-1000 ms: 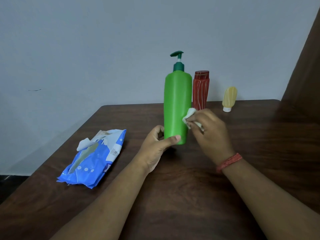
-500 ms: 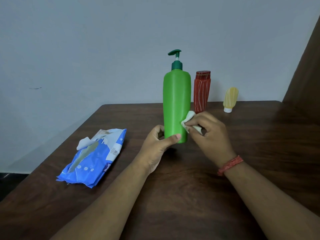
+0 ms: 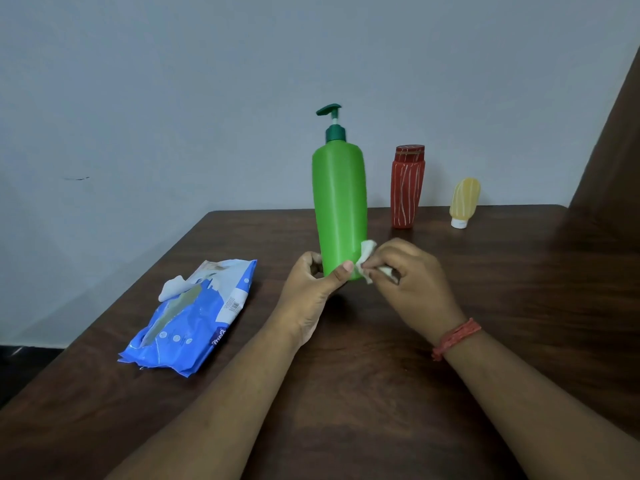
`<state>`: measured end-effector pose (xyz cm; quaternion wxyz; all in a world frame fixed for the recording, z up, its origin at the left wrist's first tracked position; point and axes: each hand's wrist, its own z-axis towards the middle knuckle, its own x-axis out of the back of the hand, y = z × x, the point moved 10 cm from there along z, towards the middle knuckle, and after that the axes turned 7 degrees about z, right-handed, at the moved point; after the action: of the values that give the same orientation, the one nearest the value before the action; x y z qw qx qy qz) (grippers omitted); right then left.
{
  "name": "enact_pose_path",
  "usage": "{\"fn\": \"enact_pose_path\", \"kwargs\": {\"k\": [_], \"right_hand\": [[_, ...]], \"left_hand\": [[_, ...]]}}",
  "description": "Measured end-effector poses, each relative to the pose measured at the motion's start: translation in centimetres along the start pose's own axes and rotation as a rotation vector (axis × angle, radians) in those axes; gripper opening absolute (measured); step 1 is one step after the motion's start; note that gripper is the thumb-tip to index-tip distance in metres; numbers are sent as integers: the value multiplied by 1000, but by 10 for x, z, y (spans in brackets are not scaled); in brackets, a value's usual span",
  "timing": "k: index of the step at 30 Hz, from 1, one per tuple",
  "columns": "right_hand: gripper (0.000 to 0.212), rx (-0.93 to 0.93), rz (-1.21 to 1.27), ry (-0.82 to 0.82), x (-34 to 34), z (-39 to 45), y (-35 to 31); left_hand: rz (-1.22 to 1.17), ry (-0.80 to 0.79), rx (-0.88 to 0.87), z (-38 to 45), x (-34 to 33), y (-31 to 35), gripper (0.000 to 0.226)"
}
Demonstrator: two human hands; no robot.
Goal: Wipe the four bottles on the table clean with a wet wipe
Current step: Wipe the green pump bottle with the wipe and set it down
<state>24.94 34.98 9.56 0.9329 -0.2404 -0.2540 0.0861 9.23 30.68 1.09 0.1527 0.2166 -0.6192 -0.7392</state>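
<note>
Left hand: grip closed round the base of the green pump bottle, thumb across the near face, fingers curled behind. Bottle stood close to upright, leaning slightly; whether its base touched the bench could not be told, since the hand hid it. Dark green pump head at the top, nozzle pointing to the left.

Right hand: grip closed, fingers pinching a crumpled white wet wipe. Wipe pressed against the lower right side of the green bottle, just beside the left thumb tip. A red thread band sat on the right wrist.

Beyond the right grip, toward the wall: red bottle with pale stripes, upright on the bench, clear of the green bottle. Further right of it, apart: small yellow bottle, standing on its white cap and tilted a little. Neither was touched by a hand. Only three bottles were in view.

Left of the left grip, well apart: blue wet-wipe pack lying flat on the bench, flap open, one white wipe sticking out of the opening at its far end.

Bench surface was dark brown wood. A dark brown panel rose at the right edge of the view.
</note>
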Motion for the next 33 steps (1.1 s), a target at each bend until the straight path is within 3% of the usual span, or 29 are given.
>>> {"fn": "enact_pose_path", "kwargs": {"k": [2,6,11,14,18,22,33], "right_hand": [[10,-32,7,84,8,1,3],[9,98,-15,-130,-15,-6,-15],[11,-12,-4,130,10,3,-1],[12,-87,46,137,12,-1,9],[11,-251,151,113,6,-6,28],[15,-373,214,53,-11,-12,46],[9,-337,79,-54,-25,-13,48]], "left_hand": [[30,0,2,-1,-1,0,77],[48,1,-14,-2,2,2,78],[136,-26,-5,-4,-3,2,69],[201,-39,-15,-5,-4,2,63],[473,-18,-75,3,7,8,44],[753,-20,-134,11,19,15,57],[1068,-2,-118,16,23,10,56]]}}
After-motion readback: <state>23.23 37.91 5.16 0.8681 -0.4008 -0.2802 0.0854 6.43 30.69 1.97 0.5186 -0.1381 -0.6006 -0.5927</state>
